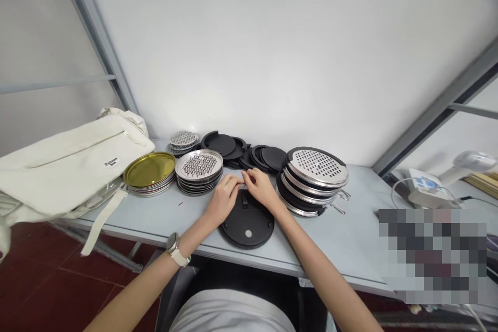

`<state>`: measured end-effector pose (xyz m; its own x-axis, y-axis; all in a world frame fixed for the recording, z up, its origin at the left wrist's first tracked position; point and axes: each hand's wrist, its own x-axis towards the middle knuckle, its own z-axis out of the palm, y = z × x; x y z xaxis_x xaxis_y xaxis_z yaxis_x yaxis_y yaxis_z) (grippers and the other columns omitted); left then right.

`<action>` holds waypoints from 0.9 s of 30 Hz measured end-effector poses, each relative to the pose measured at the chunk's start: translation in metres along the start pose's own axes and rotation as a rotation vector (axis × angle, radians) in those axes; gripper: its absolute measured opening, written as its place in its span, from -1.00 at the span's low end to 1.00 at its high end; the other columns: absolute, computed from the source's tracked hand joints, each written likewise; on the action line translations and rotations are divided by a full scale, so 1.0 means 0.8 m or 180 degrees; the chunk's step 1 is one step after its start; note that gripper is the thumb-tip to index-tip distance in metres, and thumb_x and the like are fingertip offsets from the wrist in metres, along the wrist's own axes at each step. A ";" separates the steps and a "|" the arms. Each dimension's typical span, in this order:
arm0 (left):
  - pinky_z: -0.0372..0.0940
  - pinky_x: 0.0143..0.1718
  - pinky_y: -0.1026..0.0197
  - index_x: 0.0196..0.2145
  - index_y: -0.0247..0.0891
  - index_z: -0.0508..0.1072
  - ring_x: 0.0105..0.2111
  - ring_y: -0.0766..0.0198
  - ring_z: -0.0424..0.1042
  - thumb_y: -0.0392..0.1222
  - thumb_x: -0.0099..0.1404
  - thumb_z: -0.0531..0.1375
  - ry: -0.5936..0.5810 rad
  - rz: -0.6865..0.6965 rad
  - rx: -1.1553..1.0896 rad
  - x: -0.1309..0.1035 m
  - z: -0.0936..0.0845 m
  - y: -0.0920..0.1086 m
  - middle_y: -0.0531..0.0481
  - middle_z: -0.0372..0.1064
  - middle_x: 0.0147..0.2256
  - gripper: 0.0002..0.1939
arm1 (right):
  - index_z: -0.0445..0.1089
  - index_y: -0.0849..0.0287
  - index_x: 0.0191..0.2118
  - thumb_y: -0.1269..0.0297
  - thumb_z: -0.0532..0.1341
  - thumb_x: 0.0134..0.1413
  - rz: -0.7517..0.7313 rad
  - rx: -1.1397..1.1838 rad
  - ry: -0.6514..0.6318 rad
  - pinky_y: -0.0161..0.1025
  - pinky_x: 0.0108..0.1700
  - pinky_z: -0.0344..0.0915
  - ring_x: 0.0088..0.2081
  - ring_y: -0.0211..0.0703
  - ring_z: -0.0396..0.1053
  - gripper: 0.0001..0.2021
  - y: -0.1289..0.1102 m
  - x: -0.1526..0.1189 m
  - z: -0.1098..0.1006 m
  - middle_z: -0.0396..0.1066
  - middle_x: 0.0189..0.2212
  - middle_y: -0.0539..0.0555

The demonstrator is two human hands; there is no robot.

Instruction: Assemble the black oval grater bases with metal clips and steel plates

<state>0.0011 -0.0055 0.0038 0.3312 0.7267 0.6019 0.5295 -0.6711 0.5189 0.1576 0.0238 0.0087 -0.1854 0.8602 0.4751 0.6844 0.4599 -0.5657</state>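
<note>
A round black disc (247, 223) with a pale round spot lies near the table's front edge. At its far edge, my left hand (225, 198) and my right hand (258, 187) meet with fingers closed in a pinch. Between the fingertips shows a small light piece, too small to name. Right of my right hand stands a tall stack of perforated metal plates (317, 166) alternating with black rings. To the left of my left hand is a stack of silver grater discs (199, 165).
Gold-topped round lids (150, 170) are piled at the left, beside a cream bag (73, 166). Black round parts (220, 144) and small perforated discs (183, 138) line the wall. A white device (428, 189) stands at the right, near a blurred-out area.
</note>
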 end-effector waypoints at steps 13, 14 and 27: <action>0.27 -0.13 0.16 -0.20 -0.23 0.35 -0.20 0.22 0.35 -0.34 0.35 0.01 -0.0067 0.0019 -0.0007 0.000 0.003 -0.003 -0.04 0.33 -0.23 -0.84 | 0.14 0.15 -0.58 0.08 -0.09 0.28 -0.0026 0.0058 -0.0260 -0.33 -0.50 -0.03 -0.57 -0.27 0.09 -0.57 0.007 0.001 0.011 0.15 -0.66 -0.07; 0.27 -0.13 0.16 -0.20 -0.23 0.35 -0.20 0.22 0.35 -0.34 0.35 0.01 -0.0070 0.0018 0.0013 0.000 0.003 -0.003 -0.04 0.33 -0.24 -0.84 | 0.15 0.15 -0.58 0.07 -0.09 0.27 -0.0015 0.0037 -0.0264 -0.33 -0.50 -0.03 -0.57 -0.27 0.09 -0.56 0.007 0.001 0.011 0.16 -0.66 -0.06; 0.20 -0.14 0.13 -0.31 -0.22 0.38 -0.28 0.22 0.37 -0.36 0.27 0.08 -0.0187 -0.0087 0.0344 0.001 0.006 -0.007 0.04 0.39 -0.33 -0.89 | 0.17 0.16 -0.65 0.21 0.02 0.21 0.0209 -0.0276 -0.0326 -0.32 -0.51 -0.07 -0.60 -0.29 0.09 -0.61 0.011 0.000 0.009 0.21 -0.69 -0.03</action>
<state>0.0018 -0.0007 -0.0015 0.3589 0.7540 0.5501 0.6191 -0.6334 0.4643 0.1587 0.0295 -0.0016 -0.2062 0.9078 0.3651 0.7549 0.3850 -0.5310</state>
